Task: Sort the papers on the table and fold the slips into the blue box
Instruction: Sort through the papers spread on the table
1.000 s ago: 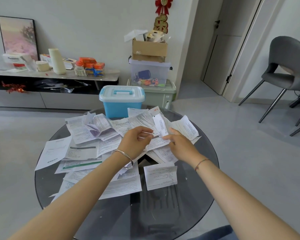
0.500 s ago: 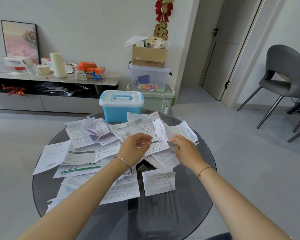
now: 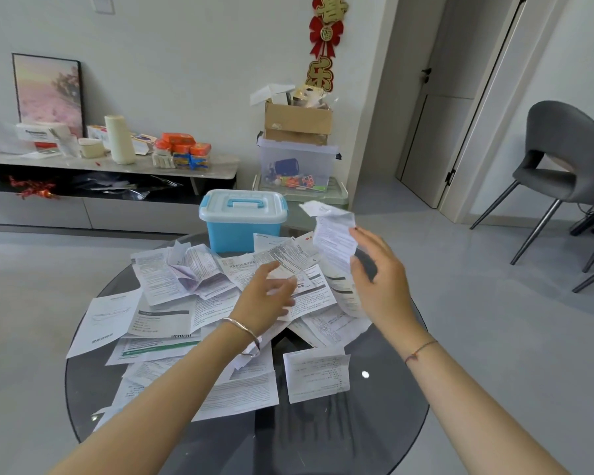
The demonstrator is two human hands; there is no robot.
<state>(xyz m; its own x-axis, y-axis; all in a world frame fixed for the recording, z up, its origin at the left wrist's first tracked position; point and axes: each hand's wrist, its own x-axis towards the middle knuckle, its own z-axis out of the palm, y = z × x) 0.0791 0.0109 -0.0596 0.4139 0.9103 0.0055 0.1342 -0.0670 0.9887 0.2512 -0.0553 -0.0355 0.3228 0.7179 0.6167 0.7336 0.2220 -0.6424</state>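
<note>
- While your right hand (image 3: 381, 286) pinches a long slip (image 3: 335, 241) between thumb and fingers, holding it up above the heap, your left hand (image 3: 264, 296) hovers over the papers (image 3: 165, 317) with its fingers loosely spread and nothing in it.
- That slip curls over at its top end and hangs down past your right palm; blur hides just where the fingertips meet it.
- Your papers lie in an overlapping heap across the far and left parts of the round dark glass worktop (image 3: 374, 430), some creased, some flat.
- One folded sheet (image 3: 318, 377) lies just beside the heap on the near side, between your forearms.
- Your box (image 3: 242, 234) stands at the worktop's far edge, right behind the heap, with its pale lid on and the handle down.
- You wear a silver bangle (image 3: 244, 332) on your left wrist and a red thread (image 3: 420, 351) on your right.
- Beyond the worktop, a carton (image 3: 297, 121) sits on a clear bin (image 3: 295, 162), and a grey chair (image 3: 563, 159) stands to the right.
</note>
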